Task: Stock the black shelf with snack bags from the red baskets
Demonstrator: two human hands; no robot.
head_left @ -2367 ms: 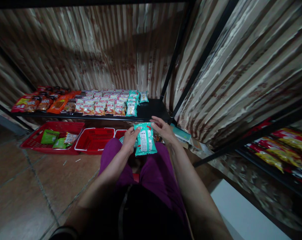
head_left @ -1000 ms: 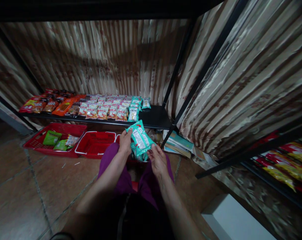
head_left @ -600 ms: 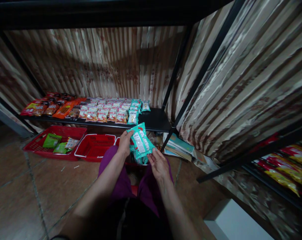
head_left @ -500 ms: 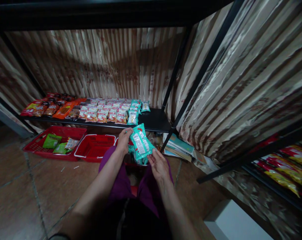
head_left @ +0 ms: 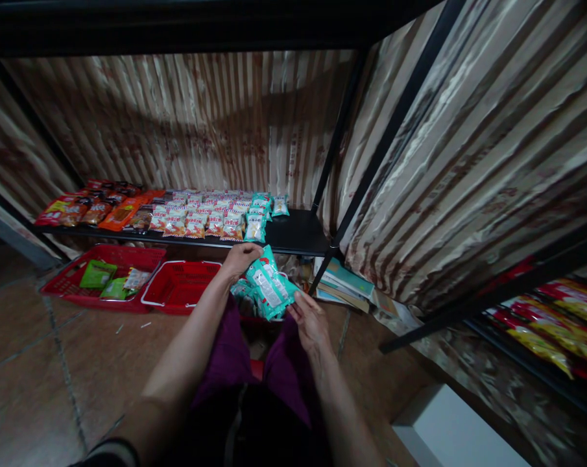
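Observation:
Between my two hands is a teal snack bag (head_left: 272,285), tilted, its printed side facing up. My left hand (head_left: 244,259) pinches its upper left corner. At the lower right corner, my right hand (head_left: 311,318) grips it between thumb and fingers. Beneath the bag, more teal snack bags (head_left: 243,291) lie in a container between my knees, partly hidden. On the black shelf (head_left: 298,231) in front, teal packets (head_left: 255,227) stand in a short row beside several rows of white-and-orange snack bags (head_left: 194,224).
Red and orange snack packs (head_left: 122,212) fill the shelf's left part. Below are a red basket (head_left: 176,285) and another red basket (head_left: 150,256) with green packets. Books (head_left: 344,282) lie by the shelf leg. A white box (head_left: 458,428) and a side rack of yellow-red bags (head_left: 541,331) are at right.
The teal bag has shifted slightly lower and left, its upper end tipping left. My left hand has moved a little left with it, showing more teal bags below.

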